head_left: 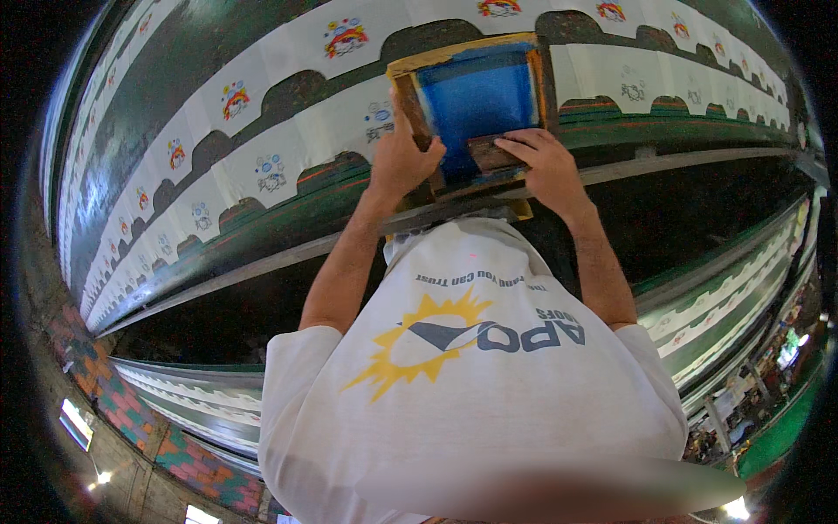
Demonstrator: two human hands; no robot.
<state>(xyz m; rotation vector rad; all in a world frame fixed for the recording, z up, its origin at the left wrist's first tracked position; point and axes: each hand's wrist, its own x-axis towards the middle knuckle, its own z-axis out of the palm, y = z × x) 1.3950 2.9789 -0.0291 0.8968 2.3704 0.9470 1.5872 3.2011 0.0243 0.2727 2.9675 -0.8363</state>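
A wooden screen printing frame (546, 83) with blue mesh (476, 92) lies over a row of white fabric pieces on the long table. My left hand (403, 164) grips the frame's left side, its index finger stretched along the outer edge and its thumb at the inner side. My right hand (552, 168) holds a dark wooden squeegee (487, 155) near the mesh's close end, its fingers lying over the squeegee's right part. The squeegee's lower edge and the fabric beneath the frame are hidden.
White fabric pieces (236, 175) with small printed figures run in rows along the green table (288, 201). A rail (227, 288) borders the table's near edge, close to my body. Other tables with fabric rows (724, 314) stand behind me at both sides.
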